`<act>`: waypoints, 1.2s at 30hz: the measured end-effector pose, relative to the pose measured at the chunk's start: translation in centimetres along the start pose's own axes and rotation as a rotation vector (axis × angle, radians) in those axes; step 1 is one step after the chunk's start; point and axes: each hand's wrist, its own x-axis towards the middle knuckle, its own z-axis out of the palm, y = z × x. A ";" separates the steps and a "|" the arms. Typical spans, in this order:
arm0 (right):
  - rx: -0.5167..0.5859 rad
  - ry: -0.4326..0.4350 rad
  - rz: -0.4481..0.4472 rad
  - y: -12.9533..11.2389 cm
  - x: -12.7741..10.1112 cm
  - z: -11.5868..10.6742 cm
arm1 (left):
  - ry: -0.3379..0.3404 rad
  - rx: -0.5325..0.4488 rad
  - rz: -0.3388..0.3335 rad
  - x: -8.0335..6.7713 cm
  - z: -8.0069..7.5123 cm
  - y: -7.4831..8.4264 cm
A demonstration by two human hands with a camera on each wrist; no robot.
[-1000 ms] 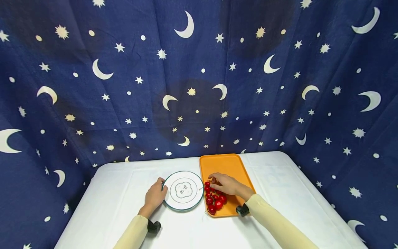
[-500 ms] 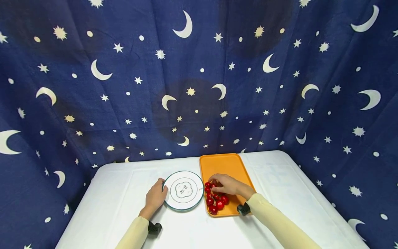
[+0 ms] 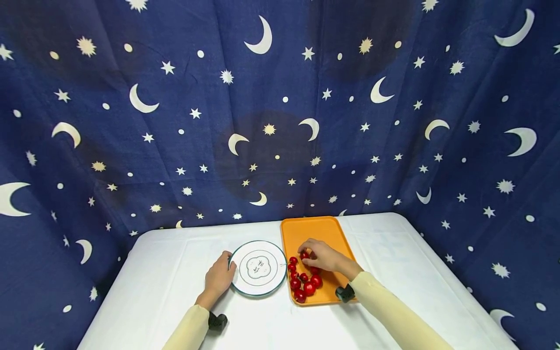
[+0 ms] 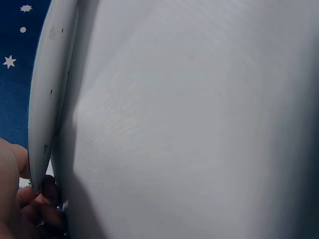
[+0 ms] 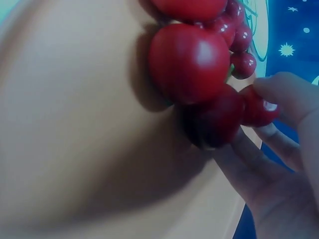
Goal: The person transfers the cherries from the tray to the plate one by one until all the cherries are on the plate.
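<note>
The left hand [image 3: 219,274] grips the near-left rim of a round white plate with a thin dark green edge [image 3: 259,267], the thumb over the rim and the fingers curled below it. The plate lies on the white cloth-covered surface [image 3: 271,323], and concentric lines and a flower-shaped outline are printed on its face. Its right edge comes just beside a rectangular orange tray with rounded corners [image 3: 312,231]; whether the two touch is hard to tell.

The right hand [image 3: 323,256] is over the tray, thumb and fingers partly closed, pinching a small, glossy, round red fruit [image 5: 259,107]. A darker red round fruit [image 5: 214,117] sits right by the fingers in the right wrist view, with a larger, smooth red fruit [image 5: 189,63] against it. More glossy red fruits [image 3: 309,288] lie clustered along the tray's left side and toward its near end.

Both arms wear pale yellow sleeves [image 3: 385,304]. A dark blue curtain with pale moons and stars [image 3: 280,97] hangs behind.
</note>
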 end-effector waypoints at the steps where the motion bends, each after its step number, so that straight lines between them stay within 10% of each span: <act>1: -0.001 0.005 0.001 0.0 0.0 0.0 | -0.001 -0.001 0.000 0.0 0.0 0.0; 36: -0.043 0.271 -0.040 0.0 0.4 0.2 | 0.052 0.031 0.051 -0.3 0.5 0.0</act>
